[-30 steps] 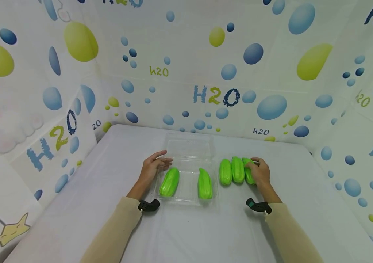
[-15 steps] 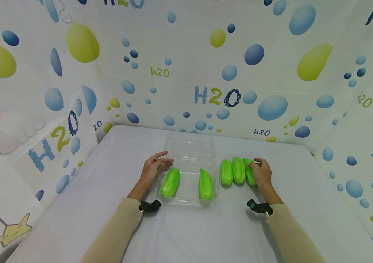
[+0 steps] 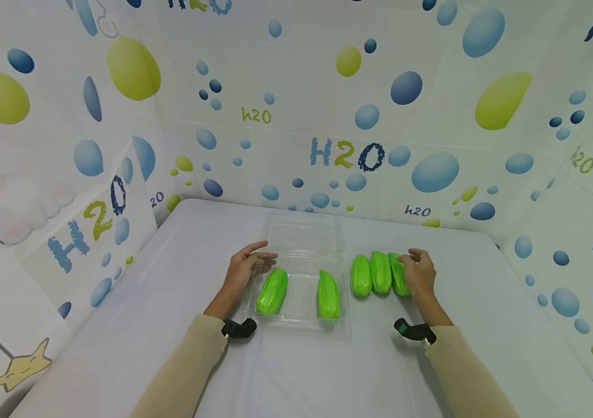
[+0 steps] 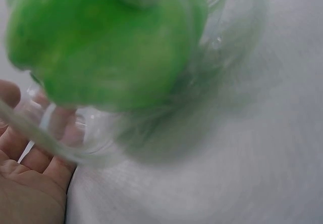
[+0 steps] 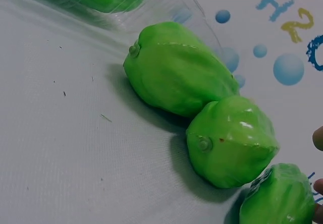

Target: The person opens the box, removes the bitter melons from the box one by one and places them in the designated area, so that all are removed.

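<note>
A clear plastic clamshell box (image 3: 299,320) lies with its lid (image 3: 302,237) folded back. Inside are two glossy green model vegetables, plump and ridged with tapering ends: one at the left (image 3: 273,291), one at the right (image 3: 328,294). My left hand (image 3: 244,268) rests at the box's left side, fingers extended along its wall. To the right of the box stand three more green vegetables in a row: the nearest (image 3: 361,276), the middle one (image 3: 381,272) and the outermost (image 3: 398,275). Beside the outermost one is my right hand (image 3: 420,275), its fingertips at that vegetable's right side, not wrapped round it.
A white cloth covers the table (image 3: 296,371). Behind and at both sides rise printed hangings (image 3: 286,69) with bubbles and H2O lettering. Small dark specks and a green shred (image 5: 105,118) lie on the cloth.
My right hand has shifted slightly right, away from the outermost vegetable, showing more of it. The left hand keeps its place at the box. The head view has drifted a little.
</note>
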A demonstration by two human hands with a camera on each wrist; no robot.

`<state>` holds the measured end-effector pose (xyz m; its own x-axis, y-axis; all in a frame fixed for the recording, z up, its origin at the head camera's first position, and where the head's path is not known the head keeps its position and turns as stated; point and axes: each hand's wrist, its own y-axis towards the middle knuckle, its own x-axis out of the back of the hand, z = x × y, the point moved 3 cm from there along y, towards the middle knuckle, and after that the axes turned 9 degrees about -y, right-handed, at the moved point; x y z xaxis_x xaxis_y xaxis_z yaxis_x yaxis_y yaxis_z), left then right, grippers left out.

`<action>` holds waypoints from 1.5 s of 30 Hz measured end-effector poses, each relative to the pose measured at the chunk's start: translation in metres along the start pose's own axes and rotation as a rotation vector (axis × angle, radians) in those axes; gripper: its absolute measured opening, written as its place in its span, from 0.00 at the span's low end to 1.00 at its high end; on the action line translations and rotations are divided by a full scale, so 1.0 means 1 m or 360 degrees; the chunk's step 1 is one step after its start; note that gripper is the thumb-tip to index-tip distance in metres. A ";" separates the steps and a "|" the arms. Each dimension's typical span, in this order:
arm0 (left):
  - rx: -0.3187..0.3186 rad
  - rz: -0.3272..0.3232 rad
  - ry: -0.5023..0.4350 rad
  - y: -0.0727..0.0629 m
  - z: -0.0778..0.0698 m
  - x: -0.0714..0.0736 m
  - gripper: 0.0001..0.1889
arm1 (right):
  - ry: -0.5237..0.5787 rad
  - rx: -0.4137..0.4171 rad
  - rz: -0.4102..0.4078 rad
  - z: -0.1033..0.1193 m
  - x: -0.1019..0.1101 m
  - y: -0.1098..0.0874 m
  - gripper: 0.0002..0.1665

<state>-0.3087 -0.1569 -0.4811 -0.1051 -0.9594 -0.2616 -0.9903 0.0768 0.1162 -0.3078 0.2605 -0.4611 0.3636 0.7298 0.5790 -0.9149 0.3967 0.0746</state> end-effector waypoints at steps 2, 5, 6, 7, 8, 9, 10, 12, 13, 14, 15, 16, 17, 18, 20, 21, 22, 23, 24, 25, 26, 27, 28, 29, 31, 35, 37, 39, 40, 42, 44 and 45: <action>0.0001 0.0004 -0.0001 0.000 0.000 0.000 0.23 | -0.0005 0.0005 -0.0027 0.002 0.001 -0.001 0.31; 0.0004 0.0002 -0.0004 0.000 0.000 0.000 0.23 | -0.0011 0.0023 -0.0065 0.004 0.002 -0.001 0.31; 0.0005 0.0003 -0.0001 0.000 0.000 0.000 0.23 | -0.0008 0.0031 -0.0079 0.005 0.003 -0.001 0.31; 0.0006 0.0001 0.0001 0.000 0.000 -0.001 0.23 | -0.0005 0.0040 -0.0092 0.006 0.003 -0.001 0.31; 0.0006 0.0000 0.0005 -0.001 -0.001 -0.001 0.23 | -0.0001 0.0049 -0.0105 0.007 0.003 -0.001 0.30; 0.0004 0.0000 0.0009 -0.001 -0.001 -0.001 0.23 | 0.0000 0.0061 -0.0121 0.008 0.004 -0.001 0.30; 0.0003 0.0000 0.0014 -0.001 -0.001 -0.002 0.24 | 0.0002 0.0073 -0.0136 0.009 0.004 -0.001 0.30; -0.0001 -0.0004 0.0019 -0.002 -0.002 -0.002 0.24 | 0.0017 0.0094 -0.0169 0.012 0.005 -0.002 0.29; -0.0002 -0.0005 0.0018 -0.002 -0.002 -0.002 0.24 | 0.0029 0.0100 -0.0181 0.014 0.005 -0.003 0.29; -0.0005 -0.0004 0.0020 -0.002 -0.002 -0.002 0.24 | 0.0035 0.0102 -0.0193 0.015 0.005 -0.003 0.29; -0.0006 -0.0005 0.0019 -0.001 -0.002 -0.002 0.24 | 0.0042 0.0104 -0.0203 0.018 0.006 -0.004 0.28; -0.0004 -0.0006 0.0018 -0.001 -0.002 -0.001 0.24 | 0.0052 0.0101 -0.0210 0.020 0.006 -0.005 0.29; -0.0003 -0.0008 0.0013 -0.001 -0.002 -0.001 0.24 | 0.0055 0.0099 -0.0219 0.022 0.006 -0.006 0.29; -0.0002 -0.0008 0.0011 -0.001 -0.002 -0.001 0.24 | 0.0055 0.0098 -0.0226 0.024 0.005 -0.007 0.29; 0.0001 -0.0006 0.0016 -0.001 -0.002 -0.001 0.24 | 0.0053 0.0106 -0.0246 0.029 0.004 -0.009 0.29; 0.0002 -0.0006 0.0014 -0.001 -0.002 -0.001 0.24 | 0.0051 0.0118 -0.0256 0.031 0.004 -0.010 0.29; 0.0003 -0.0006 0.0009 -0.001 -0.002 -0.001 0.24 | 0.0048 0.0132 -0.0270 0.034 0.004 -0.011 0.29; 0.0002 -0.0006 0.0010 -0.001 -0.002 -0.001 0.23 | 0.0048 0.0150 -0.0279 0.036 0.003 -0.012 0.29; 0.0001 -0.0005 0.0011 -0.001 -0.001 -0.001 0.23 | 0.0059 0.0166 -0.0285 0.039 0.003 -0.012 0.28; 0.0001 -0.0004 0.0013 -0.001 -0.001 -0.001 0.23 | 0.0071 0.0183 -0.0288 0.041 0.003 -0.013 0.28; 0.0001 -0.0005 0.0011 -0.001 -0.001 -0.001 0.23 | 0.0085 0.0197 -0.0287 0.044 0.002 -0.014 0.27; 0.0001 -0.0007 0.0007 0.000 -0.001 -0.001 0.23 | 0.0102 0.0209 -0.0281 0.047 0.002 -0.015 0.27; 0.0001 -0.0009 0.0006 0.000 -0.001 -0.001 0.23 | 0.0119 0.0223 -0.0275 0.049 0.002 -0.017 0.26; 0.0002 -0.0008 0.0008 0.000 -0.001 -0.001 0.23 | 0.0137 0.0236 -0.0262 0.052 0.002 -0.018 0.26; 0.0002 -0.0004 0.0013 0.000 0.000 -0.001 0.23 | 0.0169 0.0254 -0.0230 0.057 0.001 -0.021 0.26; 0.0003 -0.0005 0.0011 -0.001 -0.001 -0.001 0.23 | 0.0248 0.0254 -0.0146 0.069 0.000 -0.028 0.26; 0.0001 -0.0006 0.0011 -0.001 -0.002 -0.001 0.23 | 0.0288 0.0226 -0.0096 0.075 -0.001 -0.031 0.26; -0.0002 -0.0004 0.0010 -0.001 -0.002 -0.001 0.23 | 0.0318 0.0191 -0.0041 0.081 -0.002 -0.034 0.26; -0.0004 -0.0004 0.0014 -0.002 -0.002 -0.001 0.23 | 0.0329 0.0176 -0.0010 0.085 -0.003 -0.035 0.26; -0.0005 -0.0002 0.0014 -0.002 -0.002 -0.001 0.23 | 0.0347 0.0152 0.0052 0.091 -0.004 -0.038 0.26; -0.0003 -0.0003 0.0005 -0.002 -0.002 -0.001 0.23 | 0.0359 0.0137 0.0120 0.097 -0.005 -0.042 0.26; -0.0003 -0.0005 0.0000 -0.002 -0.002 -0.001 0.23 | 0.0365 0.0136 0.0155 0.100 -0.006 -0.044 0.26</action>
<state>-0.3063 -0.1567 -0.4791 -0.1023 -0.9596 -0.2620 -0.9904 0.0735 0.1173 -0.2871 0.1829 -0.3868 0.2944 0.8731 0.3886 -0.9555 0.2770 0.1016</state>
